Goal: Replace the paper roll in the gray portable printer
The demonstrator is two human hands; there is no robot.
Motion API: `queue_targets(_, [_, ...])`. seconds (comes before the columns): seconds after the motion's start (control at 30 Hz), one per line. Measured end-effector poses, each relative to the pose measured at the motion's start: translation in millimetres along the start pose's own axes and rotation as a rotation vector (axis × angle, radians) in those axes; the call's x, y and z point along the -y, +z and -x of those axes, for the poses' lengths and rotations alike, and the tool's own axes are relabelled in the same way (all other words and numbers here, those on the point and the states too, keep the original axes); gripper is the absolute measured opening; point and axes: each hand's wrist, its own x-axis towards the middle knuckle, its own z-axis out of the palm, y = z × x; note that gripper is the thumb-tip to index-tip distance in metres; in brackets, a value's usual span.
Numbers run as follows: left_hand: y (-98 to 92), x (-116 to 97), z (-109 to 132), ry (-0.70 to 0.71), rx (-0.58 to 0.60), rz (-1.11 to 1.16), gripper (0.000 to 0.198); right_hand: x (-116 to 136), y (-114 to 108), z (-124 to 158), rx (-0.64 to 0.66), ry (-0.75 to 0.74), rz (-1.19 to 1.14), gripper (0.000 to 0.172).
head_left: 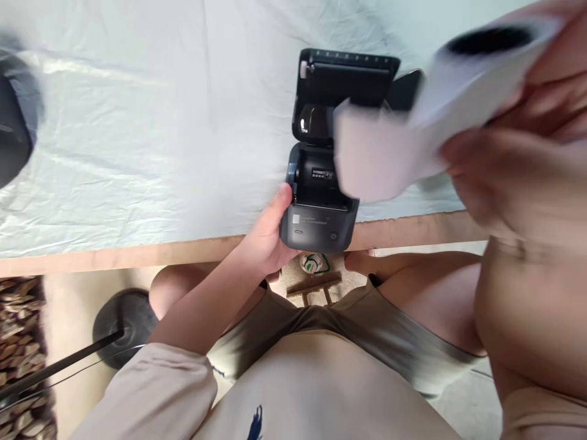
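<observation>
My left hand (271,235) grips the lower left side of a small black label printer (318,226), held at the table's front edge. The printer's lid (348,67) is flipped up and its paper bay lies exposed. High on the right, my right hand (499,146) is closed around a white paper roll (477,85), blurred by motion. A loose end of the roll hangs toward the printer and covers the right part of its bay. Behind the lid, a dark flat object (406,88) shows only in part.
A pale cloth (137,153) covers the table, which has a wooden front edge (183,252). At the far left sits a dark object (13,128), cut off by the frame. Below stand a round black base with a pole (123,324) and a pile of wood chips (21,342).
</observation>
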Motion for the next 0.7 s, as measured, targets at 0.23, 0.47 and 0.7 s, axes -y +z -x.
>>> queue_targets(0.23, [-10.5,1.0,-1.2,0.016,-0.019,0.008,0.087,-72.2,-13.4,-9.8,-0.182,0.240,-0.378,0.052])
queue_targets(0.47, [-11.1,3.8,-5.6,0.013,0.031,0.019,0.088,-113.2,0.9,-1.1,0.009,0.159,-0.182,0.052])
queue_targets(0.7, [-13.5,4.3,-5.3,0.000,0.048,0.004,0.091,-127.9,-13.8,0.8,-0.083,-0.395,0.601,0.061])
